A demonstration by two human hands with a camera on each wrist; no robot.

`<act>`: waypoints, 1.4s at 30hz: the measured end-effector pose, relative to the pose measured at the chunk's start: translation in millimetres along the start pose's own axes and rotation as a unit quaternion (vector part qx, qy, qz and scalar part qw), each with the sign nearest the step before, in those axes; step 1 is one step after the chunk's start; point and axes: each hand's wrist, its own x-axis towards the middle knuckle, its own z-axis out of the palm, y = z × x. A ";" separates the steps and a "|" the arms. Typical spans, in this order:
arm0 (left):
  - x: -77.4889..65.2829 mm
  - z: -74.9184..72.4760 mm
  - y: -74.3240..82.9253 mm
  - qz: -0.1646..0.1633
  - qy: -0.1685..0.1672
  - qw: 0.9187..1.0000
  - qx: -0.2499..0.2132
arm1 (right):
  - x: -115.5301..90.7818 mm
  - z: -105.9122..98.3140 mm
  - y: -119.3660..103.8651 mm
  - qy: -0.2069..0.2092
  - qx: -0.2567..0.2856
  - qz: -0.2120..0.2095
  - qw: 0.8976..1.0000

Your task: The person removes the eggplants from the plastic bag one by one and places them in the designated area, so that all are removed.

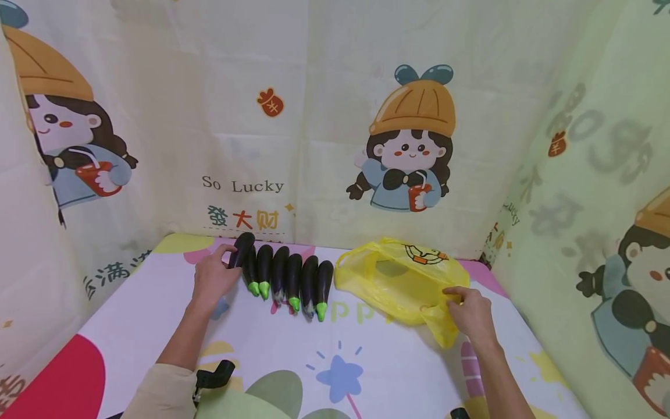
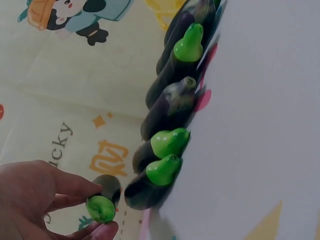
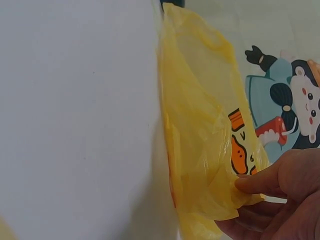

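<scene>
My left hand [image 1: 213, 278] pinches a dark eggplant [image 2: 110, 189] between thumb and fingers, its green stem end facing the left wrist camera. The held eggplant is at the left end of a row of several eggplants [image 1: 295, 282], overlapping the nearest one in the head view. Some in the row have bright green caps, others greyish ones. To the right of the row lies a yellow plastic bag [image 1: 361, 276] with a cartoon print, its mouth spread toward me. My right hand [image 1: 473, 314] pinches the bag's right edge between thumb and fingers, seen close in the right wrist view.
The table [image 1: 272, 349] has a printed white cover with a blue star and coloured shapes. Cartoon-printed cloth [image 1: 324, 174] hangs behind it and along both sides. A black device part [image 1: 216, 375] shows by the left sleeve.
</scene>
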 end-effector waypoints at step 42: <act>0.9 15.3 -21.7 -0.069 -0.039 0.996 0.028 | 2.8 3.0 0.5 -0.009 -0.006 0.009 1.000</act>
